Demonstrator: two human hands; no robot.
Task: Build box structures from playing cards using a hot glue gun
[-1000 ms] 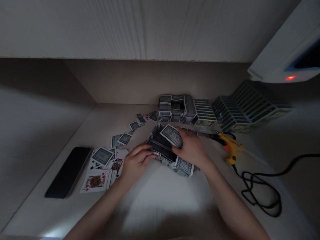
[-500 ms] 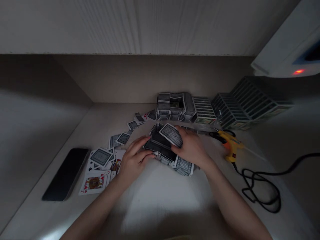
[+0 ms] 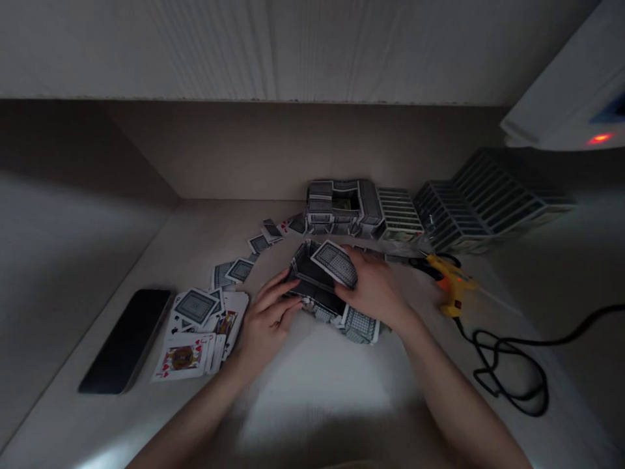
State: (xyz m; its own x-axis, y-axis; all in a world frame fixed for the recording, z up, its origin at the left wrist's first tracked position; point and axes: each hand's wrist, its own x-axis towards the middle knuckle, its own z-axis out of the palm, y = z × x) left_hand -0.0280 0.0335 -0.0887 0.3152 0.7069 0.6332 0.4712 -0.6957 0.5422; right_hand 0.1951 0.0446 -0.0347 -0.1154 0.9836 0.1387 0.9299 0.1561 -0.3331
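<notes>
A small open box-like model built of playing cards lies in the middle of the table, its black inside facing up. My left hand holds its left end, with a fingertip over the rim and others against the near side. In my right hand is a playing card, patterned back upward, held above the model's right part. The thumb and fingers are closed round the card's right end, and part of that end is hidden.
Behind stands a finished-looking card model beside stacked slatted card structures. To the right lies a yellow glue gun with a looped black cord. Loose playing cards and a black phone are on the left.
My left hand has shifted slightly, a fingertip now reaching further over the model's rim. My right hand and its card are nearly still. The view has turned very slightly.
</notes>
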